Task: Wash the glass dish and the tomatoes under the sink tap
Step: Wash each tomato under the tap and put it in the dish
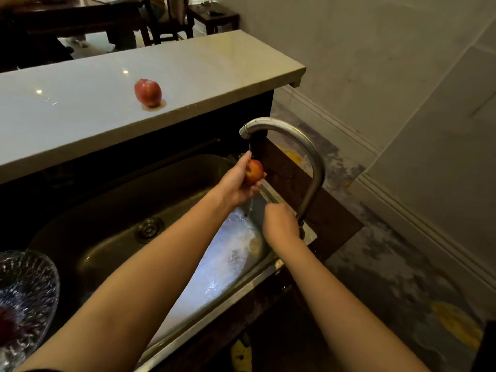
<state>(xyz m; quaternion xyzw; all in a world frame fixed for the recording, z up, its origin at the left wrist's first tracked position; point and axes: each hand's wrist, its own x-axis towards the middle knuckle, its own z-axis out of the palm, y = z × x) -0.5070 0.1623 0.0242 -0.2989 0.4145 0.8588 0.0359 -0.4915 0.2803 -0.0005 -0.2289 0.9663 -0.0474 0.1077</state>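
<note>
Far right of sink (107, 210): tomato (253, 171) gripped in curled fingers of left hand (236, 185), placed directly under tap (295, 135) so thin stream strikes it. At tap base, right hand (280, 224) rested (likely for flow control); fingers hidden, grip cannot be told. Near left, glass dish (55, 272) set aside. On far counter (80, 103), second tomato (148, 92) lying, judged unwashed.

One wide-angle camera, worn on the person's head, faces forward and steeply down along both bare, outstretched forearms. The left hand (236, 185), holding a tomato (254, 171), lands almost at frame centre and near the lens. The right hand (280, 224) sits just beside it toward 4 o'clock. The sink (107, 205) fills the lower left, the tap (318, 167) arches at 2 o'clock, the worktop (80, 103) crosses from 10 to 12 o'clock, and the glass dish (40, 277) is cropped at 8 o'clock.
</note>
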